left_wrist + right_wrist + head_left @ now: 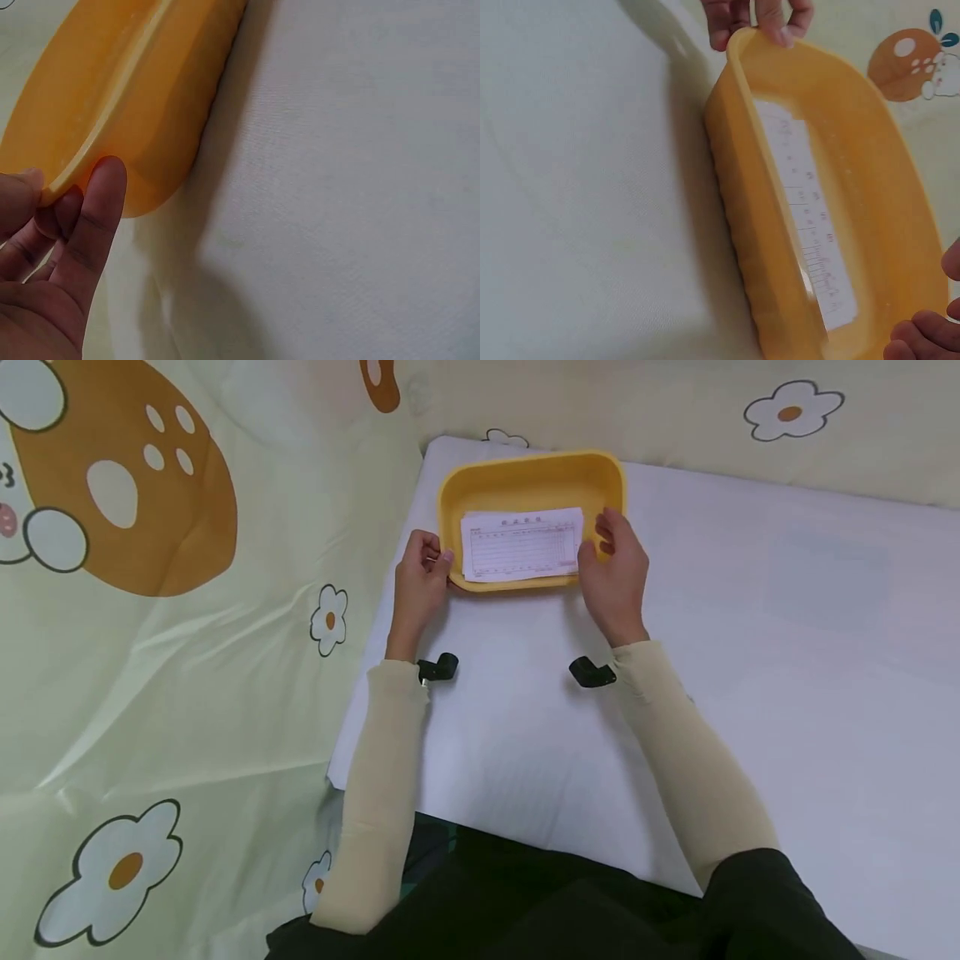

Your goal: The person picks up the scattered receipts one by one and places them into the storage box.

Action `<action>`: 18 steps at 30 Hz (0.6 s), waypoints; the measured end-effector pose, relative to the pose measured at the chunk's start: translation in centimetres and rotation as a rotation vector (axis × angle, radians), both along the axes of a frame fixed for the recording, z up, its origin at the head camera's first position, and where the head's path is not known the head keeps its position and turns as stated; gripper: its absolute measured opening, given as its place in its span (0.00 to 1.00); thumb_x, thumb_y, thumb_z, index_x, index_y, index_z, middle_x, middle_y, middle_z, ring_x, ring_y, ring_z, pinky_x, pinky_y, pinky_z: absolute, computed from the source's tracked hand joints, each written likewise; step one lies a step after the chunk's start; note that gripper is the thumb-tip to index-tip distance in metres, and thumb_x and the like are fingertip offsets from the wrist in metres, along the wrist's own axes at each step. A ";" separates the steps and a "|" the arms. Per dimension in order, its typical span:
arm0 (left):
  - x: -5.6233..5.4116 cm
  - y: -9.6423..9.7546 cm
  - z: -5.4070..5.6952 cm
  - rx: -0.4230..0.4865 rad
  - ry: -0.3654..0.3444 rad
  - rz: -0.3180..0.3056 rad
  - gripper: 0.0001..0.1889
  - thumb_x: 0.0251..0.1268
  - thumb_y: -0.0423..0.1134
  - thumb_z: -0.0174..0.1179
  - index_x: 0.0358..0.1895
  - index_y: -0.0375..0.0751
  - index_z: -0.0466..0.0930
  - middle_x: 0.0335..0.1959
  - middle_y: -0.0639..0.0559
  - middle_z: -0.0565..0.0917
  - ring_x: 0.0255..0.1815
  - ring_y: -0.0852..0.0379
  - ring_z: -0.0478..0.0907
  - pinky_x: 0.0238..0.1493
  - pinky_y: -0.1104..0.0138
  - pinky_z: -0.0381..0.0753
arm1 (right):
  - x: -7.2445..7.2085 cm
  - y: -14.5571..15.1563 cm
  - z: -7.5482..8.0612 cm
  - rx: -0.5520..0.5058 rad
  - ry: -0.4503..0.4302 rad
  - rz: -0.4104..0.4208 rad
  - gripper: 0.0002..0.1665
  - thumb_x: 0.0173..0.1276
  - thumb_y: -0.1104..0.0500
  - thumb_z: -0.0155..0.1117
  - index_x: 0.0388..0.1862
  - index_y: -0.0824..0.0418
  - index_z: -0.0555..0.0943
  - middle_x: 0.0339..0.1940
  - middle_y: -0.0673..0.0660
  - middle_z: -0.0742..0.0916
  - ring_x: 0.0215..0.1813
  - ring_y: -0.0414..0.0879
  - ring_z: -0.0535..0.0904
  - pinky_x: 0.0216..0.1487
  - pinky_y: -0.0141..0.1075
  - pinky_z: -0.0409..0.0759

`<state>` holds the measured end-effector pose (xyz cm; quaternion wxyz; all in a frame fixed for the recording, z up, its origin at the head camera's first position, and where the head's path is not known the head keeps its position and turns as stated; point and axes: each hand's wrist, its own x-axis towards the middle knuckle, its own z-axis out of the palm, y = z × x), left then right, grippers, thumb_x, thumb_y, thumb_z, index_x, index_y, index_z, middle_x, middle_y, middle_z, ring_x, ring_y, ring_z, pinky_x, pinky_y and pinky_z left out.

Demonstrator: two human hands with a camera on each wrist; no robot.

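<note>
A yellow plastic basket (525,485) sits near the far left corner of the table. Inside lies a stack of white printed slips (522,545) with ruled lines. My left hand (422,578) pinches the basket's rim at its near left corner, thumb over the edge and index finger along the outer wall (150,142). Over the basket's right end is my right hand (615,578), its fingers loosely bent and its thumb close to the slips' right edge. In the right wrist view, only some of the right hand's fingers (926,339) show, overlapping the basket's end.
A white cloth covers the table (787,693), which extends far to the right. Patterned cream sheets (262,693) hang along the left and back. Small black devices (592,672) are strapped at both wrists.
</note>
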<state>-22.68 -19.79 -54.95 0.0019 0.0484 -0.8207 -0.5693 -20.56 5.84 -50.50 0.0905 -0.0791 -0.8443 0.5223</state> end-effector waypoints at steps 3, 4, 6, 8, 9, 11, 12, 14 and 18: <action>-0.4 0.1 0.1 0.016 -0.012 0.002 0.09 0.84 0.34 0.58 0.58 0.38 0.70 0.45 0.48 0.75 0.42 0.53 0.76 0.42 0.66 0.83 | 1.2 0.7 0.2 -0.065 0.066 -0.020 0.28 0.82 0.64 0.55 0.77 0.70 0.71 0.73 0.64 0.79 0.72 0.45 0.76 0.72 0.31 0.71; -0.5 0.0 0.2 0.019 -0.016 0.004 0.09 0.84 0.34 0.57 0.58 0.38 0.70 0.45 0.48 0.75 0.42 0.53 0.76 0.42 0.66 0.84 | 1.6 0.8 0.3 -0.084 0.086 -0.026 0.28 0.81 0.65 0.55 0.77 0.71 0.71 0.72 0.64 0.79 0.71 0.45 0.76 0.71 0.31 0.72; -0.7 -0.2 0.3 0.023 -0.027 0.007 0.09 0.84 0.35 0.57 0.59 0.38 0.71 0.45 0.47 0.76 0.42 0.53 0.76 0.43 0.65 0.85 | 2.4 1.1 0.3 -0.103 0.099 -0.043 0.28 0.81 0.64 0.54 0.77 0.70 0.71 0.73 0.63 0.79 0.71 0.43 0.76 0.71 0.31 0.72; -1.0 -0.5 0.3 0.032 -0.047 0.010 0.10 0.85 0.35 0.57 0.59 0.39 0.71 0.46 0.48 0.76 0.43 0.53 0.76 0.45 0.66 0.86 | 3.2 1.4 0.3 -0.111 0.101 -0.063 0.28 0.82 0.63 0.54 0.77 0.69 0.71 0.73 0.61 0.79 0.72 0.42 0.76 0.71 0.31 0.72; -1.1 -0.7 0.3 0.038 -0.052 0.012 0.10 0.85 0.36 0.57 0.59 0.39 0.71 0.45 0.48 0.76 0.43 0.53 0.76 0.46 0.65 0.86 | 3.5 1.6 0.2 -0.117 0.101 -0.074 0.28 0.82 0.63 0.54 0.77 0.69 0.71 0.73 0.60 0.80 0.72 0.41 0.76 0.71 0.31 0.72; -1.3 -1.1 0.3 0.052 -0.058 0.016 0.09 0.85 0.35 0.57 0.59 0.38 0.72 0.45 0.48 0.76 0.42 0.53 0.77 0.46 0.65 0.87 | 4.2 2.1 -0.1 -0.137 0.103 -0.097 0.28 0.82 0.63 0.54 0.77 0.68 0.72 0.73 0.58 0.80 0.72 0.41 0.76 0.71 0.31 0.73; -1.4 -1.2 0.3 0.060 -0.061 0.019 0.09 0.85 0.35 0.57 0.59 0.38 0.72 0.45 0.48 0.76 0.42 0.52 0.77 0.46 0.65 0.88 | 4.6 2.3 -0.2 -0.151 0.110 -0.106 0.27 0.82 0.64 0.54 0.77 0.68 0.72 0.72 0.58 0.80 0.72 0.43 0.77 0.71 0.32 0.73; -1.6 -1.6 0.2 0.077 -0.063 0.024 0.09 0.85 0.35 0.57 0.59 0.37 0.73 0.44 0.47 0.77 0.40 0.52 0.78 0.45 0.65 0.88 | 5.2 2.7 -0.5 -0.182 0.119 -0.130 0.27 0.81 0.65 0.54 0.76 0.69 0.73 0.71 0.59 0.81 0.72 0.46 0.77 0.71 0.33 0.74; -2.0 -2.3 0.2 0.100 -0.077 0.033 0.09 0.85 0.36 0.57 0.58 0.37 0.73 0.43 0.46 0.78 0.37 0.51 0.80 0.44 0.64 0.89 | 6.3 3.5 -1.1 -0.213 0.134 -0.184 0.26 0.80 0.67 0.53 0.75 0.70 0.74 0.69 0.61 0.82 0.71 0.51 0.78 0.69 0.34 0.75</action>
